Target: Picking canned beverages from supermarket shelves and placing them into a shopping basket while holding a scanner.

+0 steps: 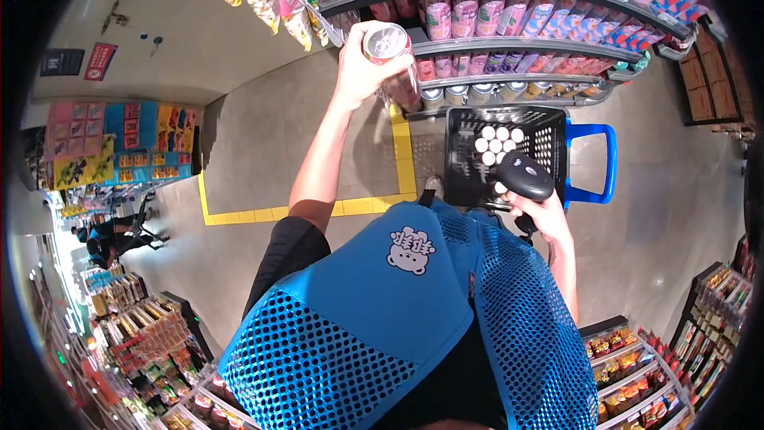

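My left hand [364,63] is wrapped around a tall cylindrical container [387,42] with a pull-ring lid facing up. It is held at the left end of the shelf unit [441,46], beside rows of pink printed packages [464,15]. In my right hand [546,215] is a black handheld barcode scanner [525,176], held over the near right part of a black plastic shopping basket [456,158]. Several white-capped items [495,145] stand inside the basket; the scanner hides part of them. The basket's blue handle [609,164] extends to the right.
Yellow floor tape [334,208] marks a corner on the grey floor [286,131]. Bagged snacks [262,3] hang at the shelf's left end. Cartons [707,77] are stacked at far right. Snack racks [632,370] stand behind me. People [116,236] are far left.
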Demonstrator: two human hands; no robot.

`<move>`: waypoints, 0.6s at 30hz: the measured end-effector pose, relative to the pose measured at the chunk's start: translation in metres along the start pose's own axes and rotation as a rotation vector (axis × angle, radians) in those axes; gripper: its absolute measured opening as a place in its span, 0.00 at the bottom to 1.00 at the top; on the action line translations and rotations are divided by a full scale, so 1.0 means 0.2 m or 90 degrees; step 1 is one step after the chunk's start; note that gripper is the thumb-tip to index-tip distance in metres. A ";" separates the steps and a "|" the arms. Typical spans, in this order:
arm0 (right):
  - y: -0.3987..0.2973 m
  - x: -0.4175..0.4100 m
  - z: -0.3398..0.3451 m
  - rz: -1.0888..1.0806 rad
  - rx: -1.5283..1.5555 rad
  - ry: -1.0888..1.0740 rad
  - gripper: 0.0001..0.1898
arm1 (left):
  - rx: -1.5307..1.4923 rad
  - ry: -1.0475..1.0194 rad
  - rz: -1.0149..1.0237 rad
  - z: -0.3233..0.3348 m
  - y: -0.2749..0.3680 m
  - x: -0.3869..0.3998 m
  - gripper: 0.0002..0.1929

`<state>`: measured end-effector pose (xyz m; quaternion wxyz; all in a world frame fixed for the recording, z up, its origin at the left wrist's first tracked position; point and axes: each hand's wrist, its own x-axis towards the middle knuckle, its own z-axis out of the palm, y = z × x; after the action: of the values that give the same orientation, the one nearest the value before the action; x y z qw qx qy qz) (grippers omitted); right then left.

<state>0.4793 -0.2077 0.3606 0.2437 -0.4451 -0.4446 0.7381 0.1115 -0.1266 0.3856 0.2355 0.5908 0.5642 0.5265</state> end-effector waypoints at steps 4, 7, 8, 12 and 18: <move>0.09 -0.06 -0.05 -0.006 0.023 0.053 0.15 | 0.115 0.027 -0.016 0.05 -0.11 0.08 0.34; 0.11 -0.11 -0.03 0.012 0.036 0.122 0.14 | 0.109 0.049 0.010 0.10 -0.19 0.11 0.36; 0.12 -0.12 -0.01 0.010 0.039 0.134 0.14 | 0.127 0.055 0.025 0.11 -0.20 0.12 0.37; 0.18 -0.16 0.00 0.013 0.050 0.167 0.14 | 0.154 0.136 0.050 0.16 -0.30 0.14 0.38; 0.23 -0.21 0.03 0.027 0.053 0.202 0.13 | 0.155 0.211 0.116 0.22 -0.43 0.19 0.38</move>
<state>0.4962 -0.2637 0.3406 0.3137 -0.5550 -0.3599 0.6812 0.1082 -0.0553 0.3100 0.0175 0.5690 0.5988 0.5635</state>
